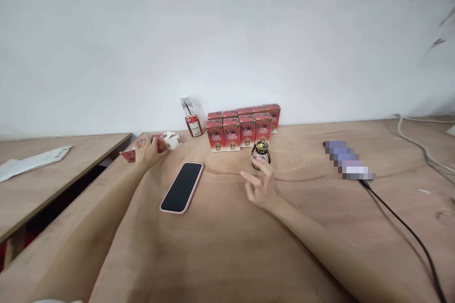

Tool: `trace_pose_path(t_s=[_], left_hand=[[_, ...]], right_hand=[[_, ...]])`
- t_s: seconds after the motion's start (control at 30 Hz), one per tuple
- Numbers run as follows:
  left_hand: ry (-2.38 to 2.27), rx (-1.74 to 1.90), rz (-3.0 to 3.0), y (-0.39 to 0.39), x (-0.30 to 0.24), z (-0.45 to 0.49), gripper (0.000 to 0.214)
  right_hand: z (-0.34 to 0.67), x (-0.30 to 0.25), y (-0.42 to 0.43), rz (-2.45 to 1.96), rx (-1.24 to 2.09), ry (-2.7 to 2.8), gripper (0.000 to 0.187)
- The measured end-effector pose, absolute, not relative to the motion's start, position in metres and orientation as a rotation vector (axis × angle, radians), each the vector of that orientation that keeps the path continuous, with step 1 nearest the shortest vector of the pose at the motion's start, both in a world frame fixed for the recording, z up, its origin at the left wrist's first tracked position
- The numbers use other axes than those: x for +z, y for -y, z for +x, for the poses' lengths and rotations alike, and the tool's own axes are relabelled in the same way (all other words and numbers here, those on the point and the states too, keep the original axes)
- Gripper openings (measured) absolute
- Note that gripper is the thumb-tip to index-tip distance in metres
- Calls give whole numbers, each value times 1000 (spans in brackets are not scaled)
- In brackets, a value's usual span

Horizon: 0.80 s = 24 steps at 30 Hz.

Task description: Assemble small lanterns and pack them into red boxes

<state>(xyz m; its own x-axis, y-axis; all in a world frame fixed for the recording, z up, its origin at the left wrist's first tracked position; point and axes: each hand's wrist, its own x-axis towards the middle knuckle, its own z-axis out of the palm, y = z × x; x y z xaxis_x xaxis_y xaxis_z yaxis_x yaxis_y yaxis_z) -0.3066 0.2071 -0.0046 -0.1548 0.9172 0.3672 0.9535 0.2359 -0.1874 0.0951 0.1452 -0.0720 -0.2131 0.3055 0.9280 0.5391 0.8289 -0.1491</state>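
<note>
My left hand (pixel 146 150) is at the left side of the table, its fingers curled over a flat-looking red carton (pixel 163 141) with white flaps at its right end. Part of the carton is hidden under the hand. A small gold and black lantern (pixel 262 147) with clear sides stands upright at the middle. Just in front of it is my right hand (pixel 261 187), with its fingers apart; one fingertip overlaps the lantern's lower part, and I cannot tell if it touches. Behind the lantern, several red printed boxes (pixel 232 135) stand in rows near the wall.
A phone in a pink case (pixel 182 187) lies between my arms. Near the wall stands a brown bottle with a label (pixel 193 125). To the right lies a blurred-out device (pixel 346 160) on a black cable (pixel 398 220). A gap separates the left table, which bears a white packet (pixel 35 162).
</note>
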Motion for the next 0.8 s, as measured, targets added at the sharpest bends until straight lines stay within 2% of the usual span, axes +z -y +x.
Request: trace_pose_path(t_s=[0.23, 0.4, 0.53, 0.7, 0.8], left_hand=[[2088, 48, -1800, -206, 20, -300, 79], [1888, -147, -1935, -171, 36, -246, 66], [1577, -296, -2222, -126, 28, -182, 47], [1364, -397, -2548, -97, -2, -136, 45], [1295, -411, -2698, -99, -16, -131, 45]], right_hand=[[96, -70, -146, -623, -272, 1884, 69], [95, -72, -145, -556, -154, 1936, 60], [96, -68, -145, -543, 39, 2013, 49], [98, -61, -142, -424, 186, 2102, 41], [97, -61, -140, -402, 286, 2095, 43]])
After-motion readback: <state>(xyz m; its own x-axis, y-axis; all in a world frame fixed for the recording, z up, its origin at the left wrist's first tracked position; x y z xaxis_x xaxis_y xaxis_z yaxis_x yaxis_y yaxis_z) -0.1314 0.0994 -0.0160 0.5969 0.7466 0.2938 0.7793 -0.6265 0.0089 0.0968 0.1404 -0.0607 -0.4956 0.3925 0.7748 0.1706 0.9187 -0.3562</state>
